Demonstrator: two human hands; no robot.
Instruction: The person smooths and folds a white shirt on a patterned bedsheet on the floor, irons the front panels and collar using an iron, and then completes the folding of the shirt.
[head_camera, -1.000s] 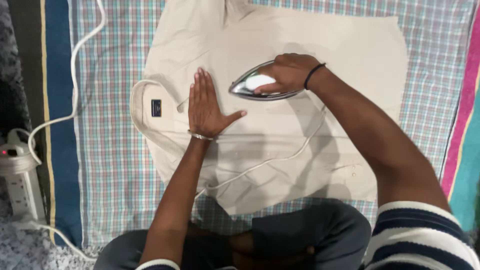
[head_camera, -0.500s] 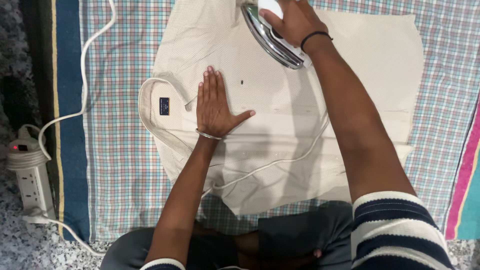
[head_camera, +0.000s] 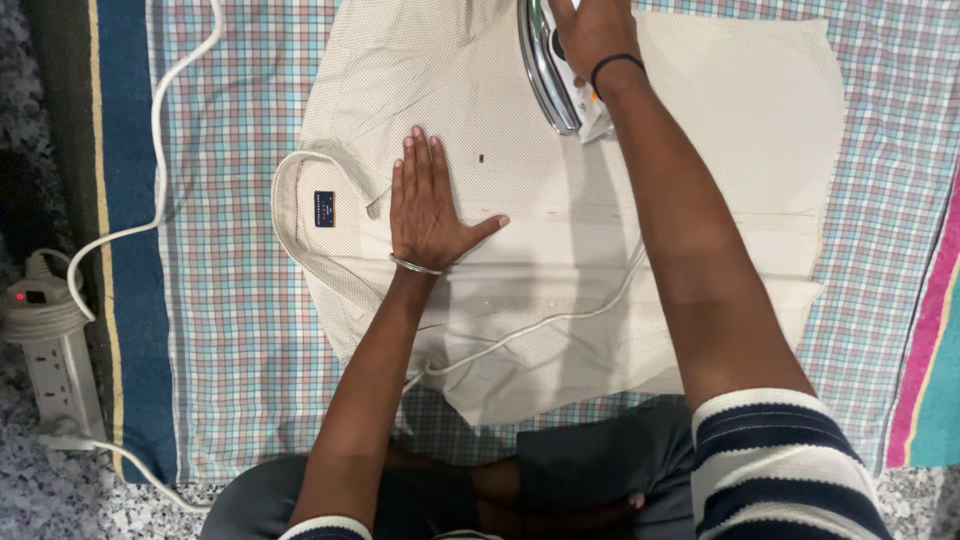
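A cream shirt (head_camera: 720, 130) lies spread flat on a checked cloth (head_camera: 230, 300). Its collar, with a small dark label (head_camera: 324, 208), points left. My left hand (head_camera: 428, 205) presses flat on the shirt beside the collar, fingers together and thumb out; a thin bangle circles the wrist. My right hand (head_camera: 590, 30) grips a shiny metal iron (head_camera: 552, 70) at the shirt's far edge, near the top of the view. The iron's white cord (head_camera: 540, 322) trails back across the shirt toward my lap.
A white power strip (head_camera: 45, 345) with a red light sits on the floor at the left, its cable (head_camera: 155, 120) looping up along a blue-striped mat. Pink and teal fabric (head_camera: 935, 330) borders the right side. My crossed legs are at the bottom.
My right hand has pushed the iron from the shirt's middle up to its far edge and turned it to point away from me. The left hand has stayed flat by the collar.
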